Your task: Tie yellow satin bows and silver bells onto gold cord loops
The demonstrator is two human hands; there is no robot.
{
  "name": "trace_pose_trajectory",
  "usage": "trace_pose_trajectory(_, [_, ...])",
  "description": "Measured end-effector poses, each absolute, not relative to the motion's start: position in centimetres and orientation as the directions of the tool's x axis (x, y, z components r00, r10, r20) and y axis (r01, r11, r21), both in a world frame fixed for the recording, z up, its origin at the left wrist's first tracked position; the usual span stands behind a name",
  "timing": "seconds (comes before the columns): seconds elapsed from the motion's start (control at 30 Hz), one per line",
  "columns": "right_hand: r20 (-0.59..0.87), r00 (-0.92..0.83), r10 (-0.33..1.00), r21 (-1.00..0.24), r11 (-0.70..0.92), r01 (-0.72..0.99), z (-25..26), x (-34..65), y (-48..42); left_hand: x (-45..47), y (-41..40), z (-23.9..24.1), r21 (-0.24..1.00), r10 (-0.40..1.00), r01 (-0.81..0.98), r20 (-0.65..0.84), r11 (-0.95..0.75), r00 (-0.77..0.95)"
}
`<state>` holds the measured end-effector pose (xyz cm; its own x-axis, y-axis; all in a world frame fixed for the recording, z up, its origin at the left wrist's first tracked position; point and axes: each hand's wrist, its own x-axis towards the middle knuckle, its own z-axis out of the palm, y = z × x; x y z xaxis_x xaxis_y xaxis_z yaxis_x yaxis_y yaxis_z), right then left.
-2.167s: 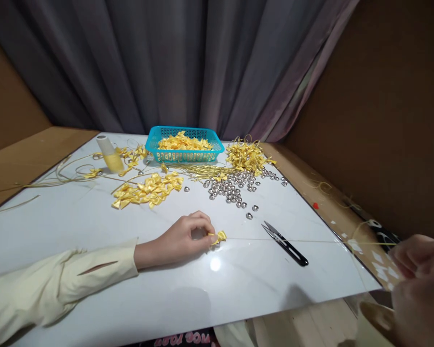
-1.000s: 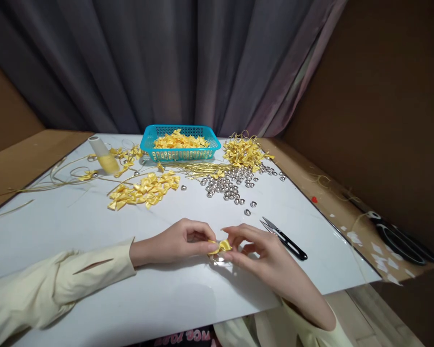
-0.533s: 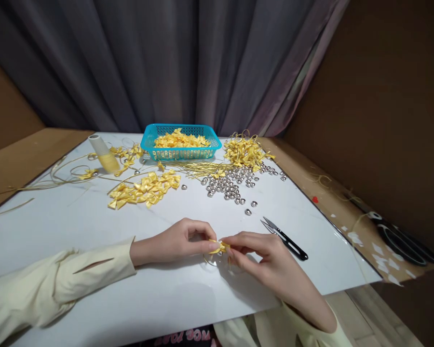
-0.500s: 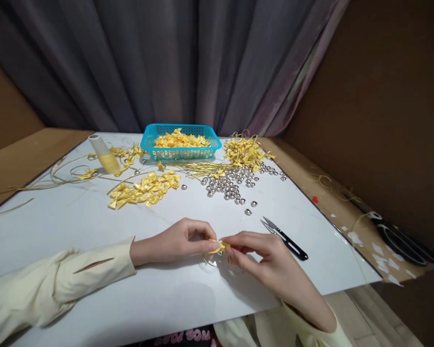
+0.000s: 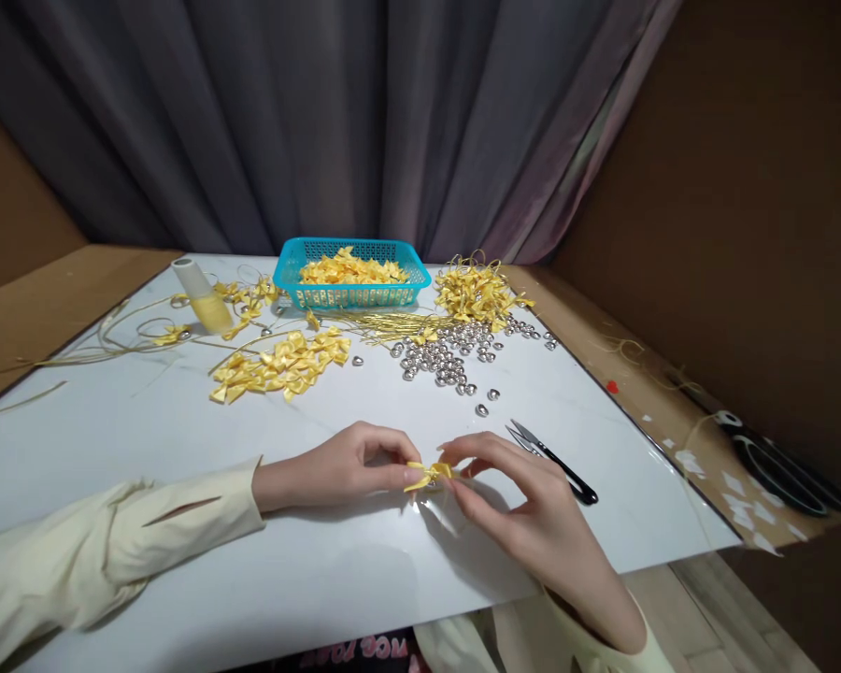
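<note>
Between my two hands is a small yellow ribbon bow point(image 5: 427, 475), held just above the white tabletop. My left hand point(image 5: 364, 463) pinches the bow's left end between thumb and forefinger. At its right end is my right hand point(image 5: 515, 486), thumb against the ribbon and forefinger lifted a little over it. Something small and shiny shows under the bow's middle, partly hidden by the fingers. Black-handled thread snips point(image 5: 553, 463) lie right beside my right hand, blades pointing away to the left.
Beyond my hands lie loose yellow bows point(image 5: 280, 365) and silver beads point(image 5: 438, 360). A blue basket point(image 5: 354, 297) of bows stands behind, with corded bows point(image 5: 477, 290) to its right. A bottle point(image 5: 203, 297) stands left; scissors point(image 5: 771, 467) lie far right.
My right forefinger has lifted and spread from the thumb, so more of the bow shows. The left hand keeps its pinch in almost the same place.
</note>
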<state>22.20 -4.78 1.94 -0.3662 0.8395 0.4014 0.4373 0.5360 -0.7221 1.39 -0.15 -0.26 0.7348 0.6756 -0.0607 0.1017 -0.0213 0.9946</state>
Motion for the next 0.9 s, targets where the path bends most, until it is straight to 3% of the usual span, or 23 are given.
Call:
trace_pose_trajectory(0.2, [0.390,-0.413,0.823,-0.760,0.541,0.360,1.63,21.95,-5.09,1.32,-0.28,-0.30,0.992,0.678,0.121,-0.064,-0.037,0.733])
trace_pose_trajectory(0.9, [0.343,-0.394,0.853,-0.769,0.496,0.403,1.28,21.35,-5.11,1.30,-0.24,-0.07,0.983,0.665,0.153,-0.048,-0.100,0.746])
